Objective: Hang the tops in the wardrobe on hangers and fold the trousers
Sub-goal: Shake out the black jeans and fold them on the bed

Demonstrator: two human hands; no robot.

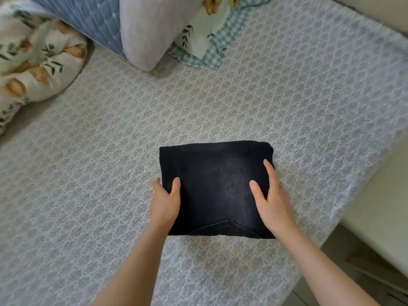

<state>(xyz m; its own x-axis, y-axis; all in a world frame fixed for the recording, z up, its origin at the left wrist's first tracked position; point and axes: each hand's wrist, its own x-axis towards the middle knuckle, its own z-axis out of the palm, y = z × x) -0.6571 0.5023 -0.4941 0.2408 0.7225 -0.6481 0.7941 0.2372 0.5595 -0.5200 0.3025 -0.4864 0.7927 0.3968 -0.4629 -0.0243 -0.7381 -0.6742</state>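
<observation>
Dark denim trousers point(215, 177) lie folded into a compact rectangle on the patterned bedspread point(110, 173). My left hand point(165, 202) grips the bundle's left edge, thumb on top and fingers tucked under the side. My right hand point(271, 199) holds the right edge, with the thumb and one finger flat on top of the fabric and the other fingers down the side. A stitched seam shows at the near edge of the bundle. No tops, hangers or wardrobe are in view.
A floral pillow point(33, 62) sits at the far left. A folded blue quilt point(88, 21), a grey pillow point(150, 29) and a green checked cloth point(212, 40) lie at the head of the bed. The bed's right edge point(353, 206) drops to a pale floor.
</observation>
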